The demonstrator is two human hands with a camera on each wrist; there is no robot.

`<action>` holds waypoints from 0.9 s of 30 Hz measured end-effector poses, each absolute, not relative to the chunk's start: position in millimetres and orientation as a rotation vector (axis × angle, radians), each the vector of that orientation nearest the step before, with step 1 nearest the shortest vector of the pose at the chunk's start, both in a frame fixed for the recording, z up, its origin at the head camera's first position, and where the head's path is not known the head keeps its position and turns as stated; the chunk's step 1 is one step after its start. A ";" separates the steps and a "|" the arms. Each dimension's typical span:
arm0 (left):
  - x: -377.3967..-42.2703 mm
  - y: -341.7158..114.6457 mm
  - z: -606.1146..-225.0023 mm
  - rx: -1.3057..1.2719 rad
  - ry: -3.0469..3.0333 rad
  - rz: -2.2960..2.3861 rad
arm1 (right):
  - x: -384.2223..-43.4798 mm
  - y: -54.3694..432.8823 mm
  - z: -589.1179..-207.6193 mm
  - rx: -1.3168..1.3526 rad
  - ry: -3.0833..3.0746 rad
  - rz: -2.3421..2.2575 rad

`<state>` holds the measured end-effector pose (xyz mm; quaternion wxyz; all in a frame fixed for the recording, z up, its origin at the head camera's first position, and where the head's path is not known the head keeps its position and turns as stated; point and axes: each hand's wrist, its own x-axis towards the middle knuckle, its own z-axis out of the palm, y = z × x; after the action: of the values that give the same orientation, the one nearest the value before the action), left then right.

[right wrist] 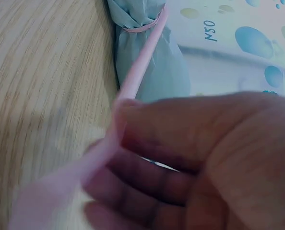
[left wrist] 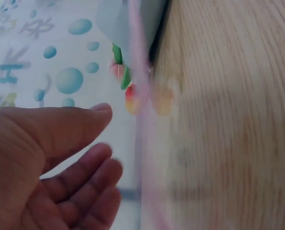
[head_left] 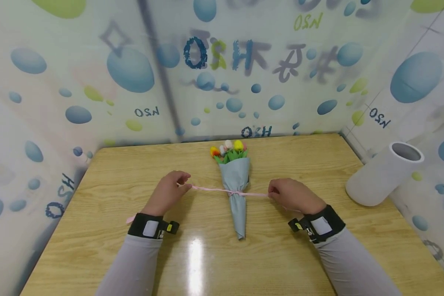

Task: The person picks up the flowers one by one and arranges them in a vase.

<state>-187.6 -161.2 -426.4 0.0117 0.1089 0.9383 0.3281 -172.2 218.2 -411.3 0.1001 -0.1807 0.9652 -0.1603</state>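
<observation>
A bouquet of tulips in blue-grey wrapping paper (head_left: 235, 176) lies on the wooden table, its blooms (head_left: 229, 148) pointing away from me. Around its middle goes a pink ribbon (head_left: 257, 194), knotted in front, with both tails stretched sideways. My right hand (head_left: 294, 195) pinches the right tail between thumb and fingers; its loose end hangs past them in the right wrist view (right wrist: 51, 191). At the left tail is my left hand (head_left: 170, 191). In the left wrist view its thumb and fingers (left wrist: 97, 167) stand apart, and the blurred ribbon (left wrist: 141, 96) runs past the fingertips.
A white cylindrical vase (head_left: 381, 176) stands at the table's right side. Behind and beside the wooden table (head_left: 133, 164) hangs a patterned curtain (head_left: 225, 90) with blue and green dots. A camera strap (head_left: 149, 226) sits on each wrist.
</observation>
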 end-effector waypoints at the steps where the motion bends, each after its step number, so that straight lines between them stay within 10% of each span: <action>1: -187.9 -160.9 -425.9 0.343 2.937 1.041 | -172.7 217.1 -411.4 -0.529 2.881 -0.493; 27: -173.1 -60.8 -437.3 0.638 2.836 1.038 | -170.8 155.4 -442.8 -0.685 2.932 -0.957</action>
<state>-173.1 -60.8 -437.3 0.0272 0.2066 0.9184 0.3363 -170.8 155.4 -442.8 -0.0087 -0.2168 0.9280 -0.3028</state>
